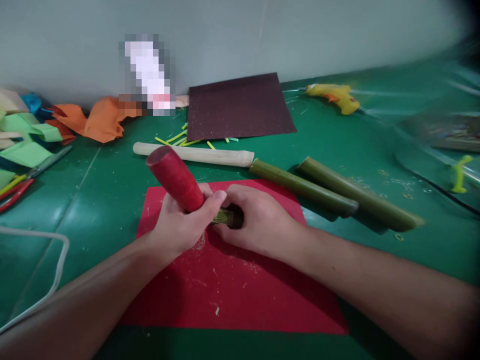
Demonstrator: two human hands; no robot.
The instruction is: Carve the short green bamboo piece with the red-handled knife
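My left hand (180,222) is wrapped round a bamboo stick whose upper part is covered in red paper (174,177); the stick tilts up and to the left. My right hand (258,220) is closed on the stick's bare green lower end (225,216). Both hands hover just above a red paper sheet (232,290) that lies on the green table (93,200). Small shavings are scattered over the red sheet.
Behind the hands lie a half-peeled bamboo stick (225,156) and another green bamboo stick (360,197). A dark maroon sheet (238,106) and a yellow glue gun (333,96) lie further back. Orange and green paper scraps (93,117) pile at the left. A white cable (56,270) loops at the near left.
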